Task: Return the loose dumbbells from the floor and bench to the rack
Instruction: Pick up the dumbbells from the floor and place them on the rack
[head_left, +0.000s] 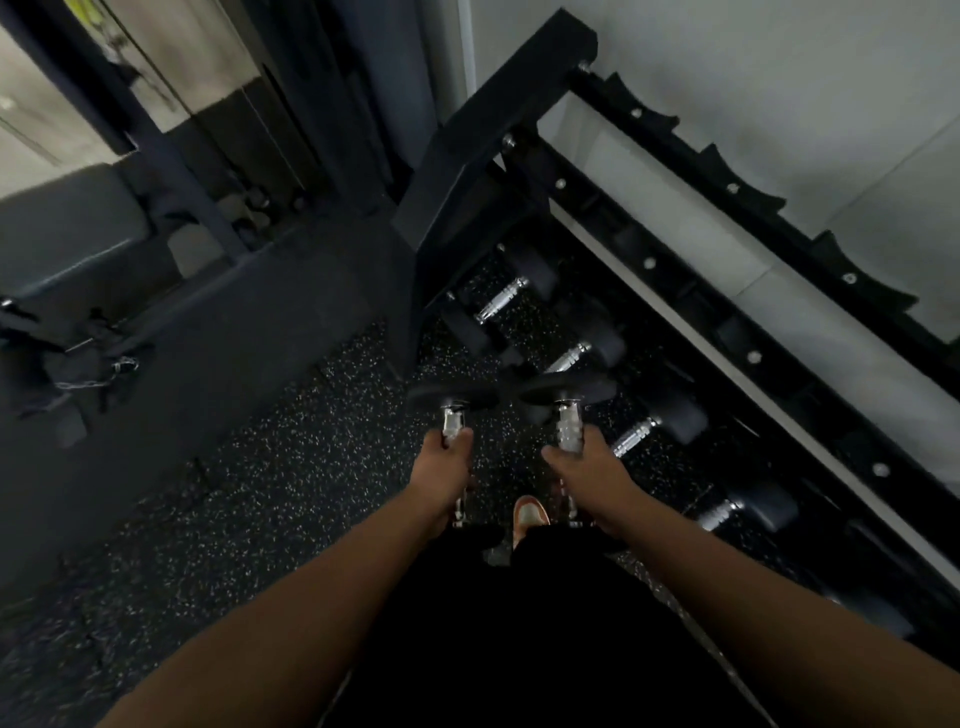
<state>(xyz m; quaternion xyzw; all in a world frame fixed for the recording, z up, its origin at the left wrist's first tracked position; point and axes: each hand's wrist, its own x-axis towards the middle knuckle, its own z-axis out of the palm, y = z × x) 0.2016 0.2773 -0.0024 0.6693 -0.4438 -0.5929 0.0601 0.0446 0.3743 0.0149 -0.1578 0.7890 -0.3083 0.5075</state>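
Note:
I hold two black dumbbells with chrome handles out in front of me, above the floor. My left hand (447, 462) grips the handle of the left dumbbell (453, 397). The right dumbbell (567, 391) is held the same way by my right hand (589, 462). Their far heads nearly touch each other. The black dumbbell rack (649, 265) runs diagonally on the right, just beyond the two dumbbells. Its lowest tier holds several dumbbells (501, 301) with chrome handles. The upper tiers' saddles (727, 182) look bare.
Speckled black rubber floor (270, 467) spreads to the left and below. A dark padded bench (78, 234) and a machine frame (176, 156) stand at the upper left. Dark straps (62, 353) lie at the left edge. My shoe (530, 512) shows between my arms.

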